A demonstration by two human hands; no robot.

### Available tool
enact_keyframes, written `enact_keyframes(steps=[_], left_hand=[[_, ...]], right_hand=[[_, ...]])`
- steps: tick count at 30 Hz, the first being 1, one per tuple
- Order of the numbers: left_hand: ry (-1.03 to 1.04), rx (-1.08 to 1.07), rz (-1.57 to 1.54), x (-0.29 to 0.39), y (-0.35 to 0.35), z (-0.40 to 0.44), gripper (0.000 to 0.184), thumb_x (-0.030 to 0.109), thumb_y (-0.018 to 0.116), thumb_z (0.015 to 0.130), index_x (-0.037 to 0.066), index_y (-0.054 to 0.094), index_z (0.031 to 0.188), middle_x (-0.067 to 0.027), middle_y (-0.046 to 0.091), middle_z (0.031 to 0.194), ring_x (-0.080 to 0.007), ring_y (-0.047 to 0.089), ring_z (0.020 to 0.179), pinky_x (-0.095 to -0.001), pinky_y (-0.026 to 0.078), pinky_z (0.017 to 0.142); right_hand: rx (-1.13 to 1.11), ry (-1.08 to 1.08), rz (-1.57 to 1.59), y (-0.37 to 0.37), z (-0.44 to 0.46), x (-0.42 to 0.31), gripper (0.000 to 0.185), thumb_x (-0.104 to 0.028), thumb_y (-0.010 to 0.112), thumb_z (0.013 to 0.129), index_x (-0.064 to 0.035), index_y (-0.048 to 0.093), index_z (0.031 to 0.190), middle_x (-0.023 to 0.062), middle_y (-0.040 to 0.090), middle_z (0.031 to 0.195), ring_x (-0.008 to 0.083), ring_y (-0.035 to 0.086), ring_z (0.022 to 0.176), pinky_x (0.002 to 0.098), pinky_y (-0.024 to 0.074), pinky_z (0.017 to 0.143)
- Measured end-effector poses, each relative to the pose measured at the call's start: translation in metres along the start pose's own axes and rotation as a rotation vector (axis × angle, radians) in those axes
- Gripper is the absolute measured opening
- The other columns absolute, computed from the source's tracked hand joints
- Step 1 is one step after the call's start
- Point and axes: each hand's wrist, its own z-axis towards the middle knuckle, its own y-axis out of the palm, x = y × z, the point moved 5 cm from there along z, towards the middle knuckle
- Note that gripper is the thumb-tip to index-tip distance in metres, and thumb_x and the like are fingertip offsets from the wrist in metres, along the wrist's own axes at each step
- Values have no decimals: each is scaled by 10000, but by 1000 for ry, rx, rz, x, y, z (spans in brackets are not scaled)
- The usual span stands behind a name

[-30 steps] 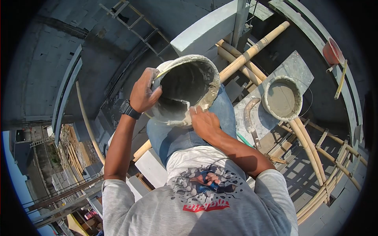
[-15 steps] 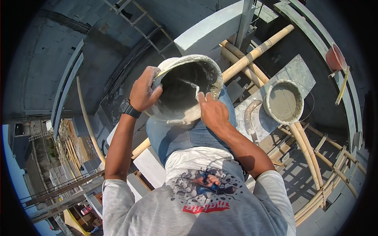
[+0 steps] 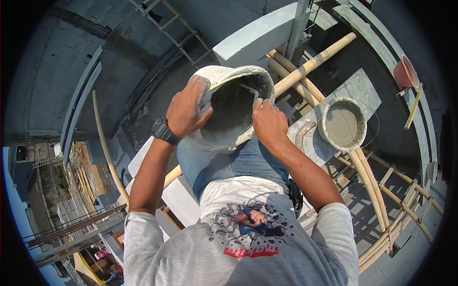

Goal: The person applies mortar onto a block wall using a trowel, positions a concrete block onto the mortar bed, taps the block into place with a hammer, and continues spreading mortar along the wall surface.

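A mortar-crusted bucket rests tilted on my lap, its mouth facing up toward me. My left hand grips its rim on the left side, beside a yellowish handle. My right hand is closed at the right side of the mouth, on the handle of a trowel-like tool whose blade is mostly hidden inside the bucket. Wet grey mortar coats the inner wall. To the right, a second bucket holding grey mortar stands on a board. A curved-handled tool lies beside it, partly covered by my right arm.
Bamboo poles cross below and beyond the board. A red bucket sits by the curved ledge at the right. A ladder leans at the upper left. Pale blocks lie at my left, with a drop to the ground beyond.
My right hand and the tool have moved up and right along the bucket's mouth. The bucket has shifted slightly right and turned, with my left hand still on its rim.
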Motion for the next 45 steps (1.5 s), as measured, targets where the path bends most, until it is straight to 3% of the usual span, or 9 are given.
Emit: enact_keyframes(steps=[3, 13, 17, 24, 27, 33, 36, 40, 45], left_hand=[[3, 9, 3, 0, 3, 5, 348, 30, 679, 785, 7, 538, 1102, -199, 578, 1092, -455, 606, 939, -427, 520, 811], [-49, -41, 68, 7, 4, 5, 406, 17, 731, 762, 19, 540, 1120, -198, 575, 1078, -466, 612, 954, -467, 520, 798], [-37, 3, 89, -3, 2, 3, 411, 14, 740, 754, 25, 538, 1113, -197, 580, 1082, -461, 621, 952, -474, 523, 781], [17, -55, 37, 20, 5, 3, 414, 17, 745, 740, 30, 538, 1099, -177, 595, 1120, -447, 630, 938, -469, 530, 777], [54, -107, -38, 26, 9, -1, 418, 13, 740, 727, 26, 539, 1093, -170, 597, 1140, -436, 632, 941, -461, 535, 780], [170, -64, -163, 9, 8, 2, 360, 5, 697, 719, 0, 533, 1040, -192, 578, 1084, -412, 601, 932, -430, 519, 807], [200, -32, -222, 11, 5, 8, 318, 15, 677, 726, -13, 536, 1011, -196, 568, 1046, -394, 578, 914, -412, 501, 822], [159, -13, -251, 10, -1, 13, 296, 28, 661, 743, -23, 559, 1016, -188, 567, 1012, -361, 567, 886, -390, 489, 817], [5, -18, -206, 7, -11, 18, 298, 33, 650, 769, -30, 577, 1051, -162, 562, 987, -296, 562, 869, -363, 480, 814]], right_hand=[[-203, -135, -11, 20, -35, -24, 202, -100, 637, 906, 26, 644, 1063, 183, 691, 935, 335, 769, 773, 398, 623, 604], [-155, 7, -23, 19, -13, -20, 261, -77, 632, 891, 44, 646, 1121, 223, 692, 962, 386, 746, 731, 442, 602, 593], [-235, -153, 48, 10, -37, -23, 189, -101, 653, 885, 26, 699, 1017, 204, 717, 986, 325, 772, 778, 384, 622, 608], [-105, 31, 123, -11, 3, -6, 152, -106, 648, 868, 14, 741, 887, 232, 739, 886, 374, 768, 817, 451, 622, 681], [-466, -27, 257, -13, 0, 4, 197, -126, 660, 836, 46, 730, 902, 284, 737, 930, 440, 745, 862, 498, 605, 750], [-561, -56, 592, 29, -1, 24, 315, -216, 731, 809, 66, 714, 948, 326, 721, 940, 507, 712, 931, 534, 566, 830], [-597, -72, 796, 41, -7, 20, 330, -269, 774, 832, 40, 705, 922, 235, 732, 834, 400, 740, 768, 475, 575, 699], [-933, 149, 1280, 59, -24, -3, 284, -262, 802, 911, -17, 661, 885, 41, 616, 719, 96, 568, 527, 305, 467, 483], [-886, 354, 1791, 53, -49, -25, 328, -154, 804, 931, 23, 657, 1164, 28, 620, 790, 86, 570, 563, 229, 462, 487]])
